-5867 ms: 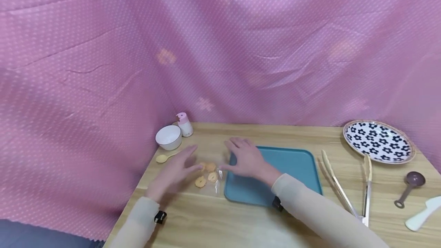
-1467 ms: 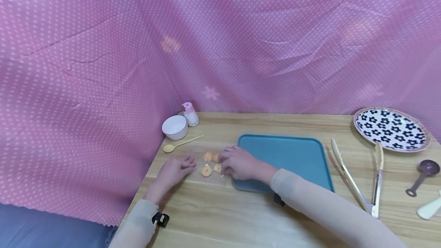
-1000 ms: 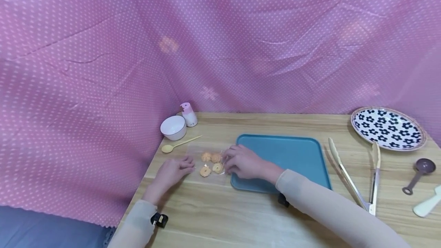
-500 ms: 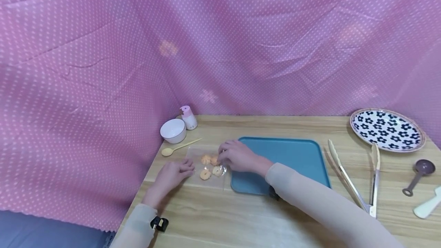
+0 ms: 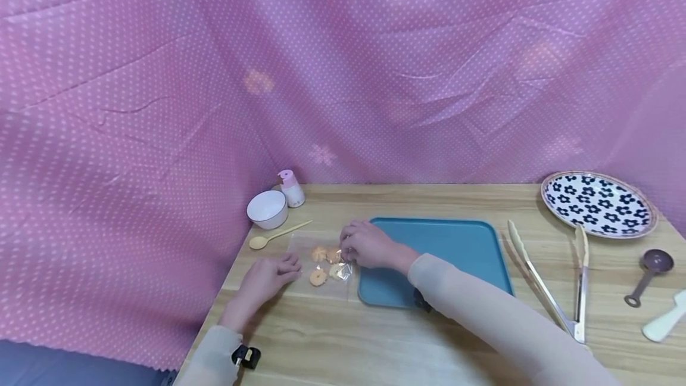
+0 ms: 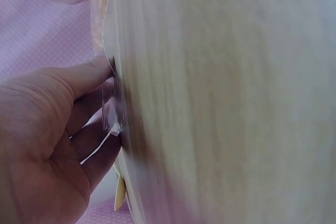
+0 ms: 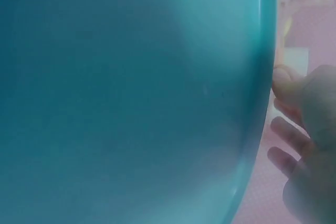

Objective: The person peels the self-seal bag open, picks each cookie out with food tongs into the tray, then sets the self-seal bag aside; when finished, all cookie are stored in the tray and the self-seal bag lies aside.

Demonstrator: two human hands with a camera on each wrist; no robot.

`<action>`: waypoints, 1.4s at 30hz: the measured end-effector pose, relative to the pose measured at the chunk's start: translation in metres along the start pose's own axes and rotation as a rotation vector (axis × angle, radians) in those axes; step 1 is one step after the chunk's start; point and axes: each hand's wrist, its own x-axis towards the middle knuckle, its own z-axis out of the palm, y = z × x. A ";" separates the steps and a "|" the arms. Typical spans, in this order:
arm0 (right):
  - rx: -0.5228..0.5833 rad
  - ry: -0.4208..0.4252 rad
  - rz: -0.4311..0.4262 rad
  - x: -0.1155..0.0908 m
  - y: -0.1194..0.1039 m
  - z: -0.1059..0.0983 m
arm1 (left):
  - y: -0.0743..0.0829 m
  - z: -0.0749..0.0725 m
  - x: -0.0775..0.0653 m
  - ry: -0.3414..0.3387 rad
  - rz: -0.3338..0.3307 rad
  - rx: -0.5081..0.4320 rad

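Several round cookies lie inside a clear plastic bag, flat on the wooden table between both hands. My left hand pinches the bag's left edge; in the left wrist view the hand has thin film between its thumb and fingers. At the bag's upper right edge, my right hand bends its fingers over the film beside a cookie. Its forearm crosses the blue tray. The right wrist view has this hand just past the tray's rim, thumb and forefinger close together at the bag.
A yellow spoon, a white bowl and a pink-topped pump bottle stand back left. Tongs, a flower-patterned plate, a brown measuring spoon and a pale green-handled utensil are to the right.
Both hands, blurred and apart from the bag at first, have come down to its edges. The right hand has since slid up along the right edge; the left stays at the left edge.
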 end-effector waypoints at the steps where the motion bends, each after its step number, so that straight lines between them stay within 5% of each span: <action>1: 0.001 0.001 -0.002 0.000 0.000 0.001 | 0.000 0.000 0.000 -0.001 -0.001 -0.001; 16: 0.007 -0.069 -0.007 0.005 -0.004 0.009 | 0.002 0.003 -0.006 0.009 -0.009 0.002; 35: 0.058 -0.129 -0.162 0.009 -0.003 -0.001 | 0.002 -0.001 -0.001 0.016 0.019 0.030; 42: 0.080 -0.145 -0.140 0.012 -0.002 0.003 | 0.002 -0.001 0.000 0.019 0.018 0.032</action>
